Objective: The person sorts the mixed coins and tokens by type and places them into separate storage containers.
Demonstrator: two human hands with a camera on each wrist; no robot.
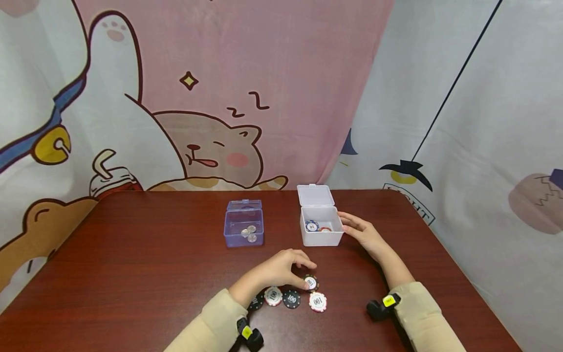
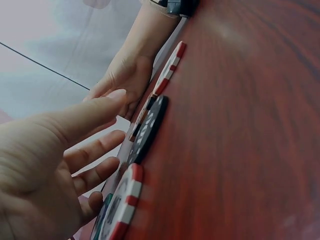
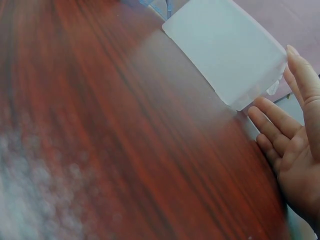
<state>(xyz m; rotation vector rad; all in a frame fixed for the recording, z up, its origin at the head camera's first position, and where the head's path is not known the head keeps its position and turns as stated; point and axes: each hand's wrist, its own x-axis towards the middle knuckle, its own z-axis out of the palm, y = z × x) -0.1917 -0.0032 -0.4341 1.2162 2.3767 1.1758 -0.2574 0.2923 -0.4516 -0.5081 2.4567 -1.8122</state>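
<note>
My left hand (image 1: 281,269) hovers low over a row of poker chips, its thumb overlapping a black-and-gold chip (image 1: 312,282) in the head view. Seen from the left wrist, thumb and fingers are spread apart with nothing between them. Along the row lie a white-and-red chip (image 1: 273,296), a black "100" chip (image 1: 292,299) and another white-and-red one to the right; a further black chip is partly hidden by the left wrist. Extended fingers of my right hand (image 1: 364,236) rest against the right side of a white box (image 1: 322,238), lid up. Inside are a blue chip (image 1: 312,225) and a red-orange one.
Left of the white box stands a translucent blue box (image 1: 244,241), also with its lid up, holding several clear discs (image 1: 251,238). Both are on a dark red wooden table (image 1: 145,264). A cartoon-print curtain (image 1: 281,58) hangs behind the table's far edge.
</note>
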